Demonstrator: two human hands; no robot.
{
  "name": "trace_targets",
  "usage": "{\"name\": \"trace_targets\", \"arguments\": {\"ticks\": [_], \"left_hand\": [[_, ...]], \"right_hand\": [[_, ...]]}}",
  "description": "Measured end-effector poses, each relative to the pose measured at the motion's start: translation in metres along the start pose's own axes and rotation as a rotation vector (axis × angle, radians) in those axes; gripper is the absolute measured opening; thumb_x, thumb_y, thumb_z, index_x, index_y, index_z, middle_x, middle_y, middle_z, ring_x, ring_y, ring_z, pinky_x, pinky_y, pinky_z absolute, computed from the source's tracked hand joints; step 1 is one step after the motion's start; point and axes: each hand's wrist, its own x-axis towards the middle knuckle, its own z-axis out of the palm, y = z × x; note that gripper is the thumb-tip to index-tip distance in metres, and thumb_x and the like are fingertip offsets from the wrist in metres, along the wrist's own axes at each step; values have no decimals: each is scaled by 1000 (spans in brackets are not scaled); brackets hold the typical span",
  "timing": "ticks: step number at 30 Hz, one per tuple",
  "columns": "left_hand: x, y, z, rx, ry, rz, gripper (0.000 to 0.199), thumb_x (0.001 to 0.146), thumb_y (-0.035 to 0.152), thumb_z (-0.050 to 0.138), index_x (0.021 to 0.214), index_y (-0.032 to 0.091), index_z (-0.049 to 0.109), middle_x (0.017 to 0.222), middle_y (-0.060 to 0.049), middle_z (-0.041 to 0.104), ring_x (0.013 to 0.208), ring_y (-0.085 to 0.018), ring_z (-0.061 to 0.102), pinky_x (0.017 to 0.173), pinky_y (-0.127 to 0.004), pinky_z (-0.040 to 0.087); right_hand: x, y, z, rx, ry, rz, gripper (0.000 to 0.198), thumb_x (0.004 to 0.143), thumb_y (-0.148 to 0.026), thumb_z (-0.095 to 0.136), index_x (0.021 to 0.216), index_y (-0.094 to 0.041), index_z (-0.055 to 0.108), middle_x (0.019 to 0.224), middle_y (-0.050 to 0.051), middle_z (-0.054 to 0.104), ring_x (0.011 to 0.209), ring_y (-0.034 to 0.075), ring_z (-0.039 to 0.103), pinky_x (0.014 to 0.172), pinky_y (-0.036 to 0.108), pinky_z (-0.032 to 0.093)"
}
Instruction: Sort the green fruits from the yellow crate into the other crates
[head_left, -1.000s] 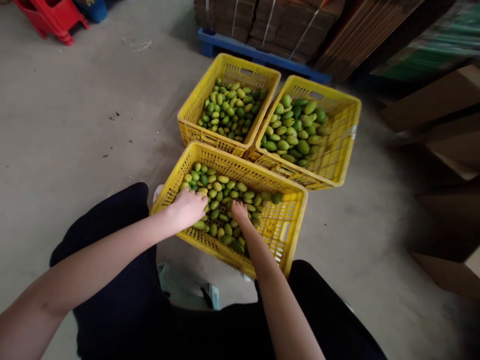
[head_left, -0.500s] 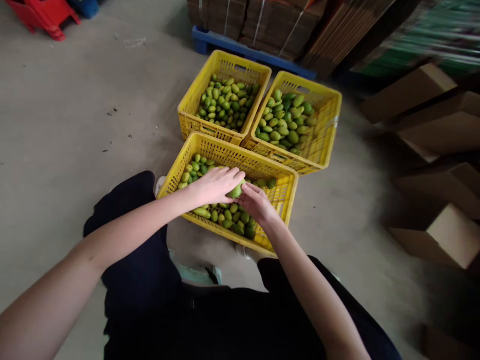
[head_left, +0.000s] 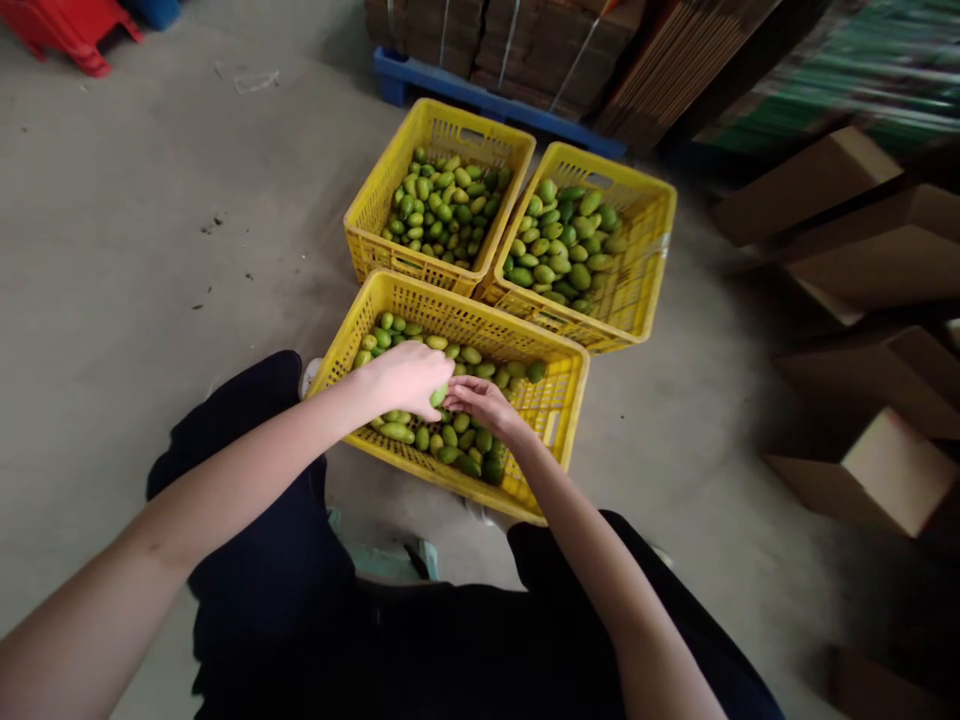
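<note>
My left hand (head_left: 409, 376) is closed over a green oval fruit (head_left: 438, 396), which looks like a small mango; most of it is hidden under the fingers. From the right, my right hand (head_left: 480, 400) comes in with its fingers drawn together, the tips at the fruit's right side. Both hands are above the front yellow crate (head_left: 574, 400). Inside that crate lie several loose green and yellowish fruits (head_left: 450, 437), spread mostly over its left and middle, with the crate's slatted floor bare at the right end.
Two more yellow crates stand behind, left (head_left: 352, 225) and right (head_left: 660, 250), both holding similar fruit. Bundled cardboard (head_left: 555, 50) rests on a blue pallet (head_left: 487, 95) at the back. Open cardboard boxes (head_left: 862, 480) line the right. A red plastic stool (head_left: 71, 35) is far left.
Both hands have moved slightly left with the fruit, and the left hand now covers more of it. The whole view has shifted a little.
</note>
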Motion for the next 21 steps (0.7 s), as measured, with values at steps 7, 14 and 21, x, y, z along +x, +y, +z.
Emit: {"name": "trace_targets", "arguments": {"ticks": [7, 14, 21], "left_hand": [[-15, -26, 10, -112, -90, -124, 48, 75, 43, 64, 118, 20, 64, 102, -12, 71, 89, -29, 67, 78, -37, 48], [-23, -39, 0, -221, -144, -236, 48, 86, 59, 48, 111, 22, 63, 111, -12, 66, 94, -27, 64, 81, -36, 46], [-20, -35, -16, -566, -41, -23, 50, 79, 41, 60, 123, 22, 45, 113, -8, 62, 88, -19, 61, 73, -28, 45]], "right_hand": [[52, 82, 18, -687, 117, 365, 26, 85, -28, 69, 105, -13, 65, 111, 10, 67, 106, 24, 63, 93, 44, 50], [55, 103, 52, -810, 136, 331, 29, 83, -16, 67, 111, -12, 63, 129, 18, 58, 131, 32, 45, 105, 46, 38], [46, 63, 32, -641, 178, 153, 24, 89, -39, 62, 87, -16, 64, 88, 6, 68, 88, 20, 62, 82, 35, 49]]}}
